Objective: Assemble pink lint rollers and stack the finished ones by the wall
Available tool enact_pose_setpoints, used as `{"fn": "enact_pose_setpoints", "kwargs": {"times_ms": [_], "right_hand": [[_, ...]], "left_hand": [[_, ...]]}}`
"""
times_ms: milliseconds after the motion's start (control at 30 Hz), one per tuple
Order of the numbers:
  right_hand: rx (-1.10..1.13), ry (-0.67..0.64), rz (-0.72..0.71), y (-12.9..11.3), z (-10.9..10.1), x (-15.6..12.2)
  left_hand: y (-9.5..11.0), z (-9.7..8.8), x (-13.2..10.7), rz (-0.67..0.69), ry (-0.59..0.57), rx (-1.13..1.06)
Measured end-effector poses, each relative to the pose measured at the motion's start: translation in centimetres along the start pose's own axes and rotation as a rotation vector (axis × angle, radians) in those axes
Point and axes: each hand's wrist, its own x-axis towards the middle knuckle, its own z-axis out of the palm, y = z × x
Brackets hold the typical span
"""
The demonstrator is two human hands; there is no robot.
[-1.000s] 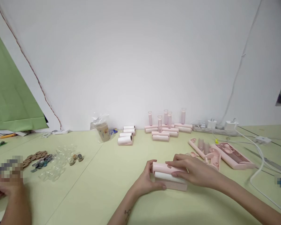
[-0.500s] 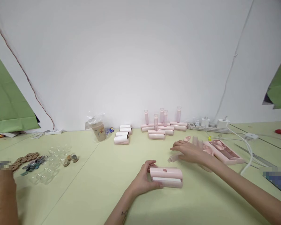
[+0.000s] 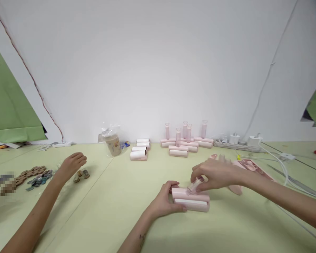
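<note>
A pink roller case (image 3: 191,199) with a white roll showing along its front lies on the pale green table (image 3: 126,214). My left hand (image 3: 164,202) grips its left end, fingers wrapped round it. Right above the case, my right hand (image 3: 213,174) pinches a small translucent pink handle (image 3: 194,185), its lower end touching the case's top.
Another person's hand (image 3: 71,163) reaches over small glass jars and corks (image 3: 35,175) at the left. Finished pink rollers (image 3: 184,146), white rolls (image 3: 139,149) and a bagged cup (image 3: 113,144) stand by the wall. A pink parts tray (image 3: 252,168), power strip (image 3: 237,142) and cables lie right.
My right hand went right to the loose parts, took a translucent handle and brought it back onto the case. The other person's hand moved in over the jars.
</note>
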Motion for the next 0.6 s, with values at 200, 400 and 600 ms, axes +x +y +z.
{"fn": "enact_pose_setpoints", "kwargs": {"times_ms": [200, 400, 600], "right_hand": [[-0.182, -0.035, -0.028, -1.4, -0.9, 1.0], [-0.299, -0.111, -0.042, -3.1, -1.5, 2.0], [-0.344, -0.174, -0.036, -5.3, -2.3, 4.2]], "left_hand": [[0.0, 0.0, 0.0, -0.004, 0.0, 0.002], [0.5, 0.0, -0.2, -0.005, -0.004, 0.012], [0.7, 0.2, -0.2, -0.006, 0.038, 0.045]]}}
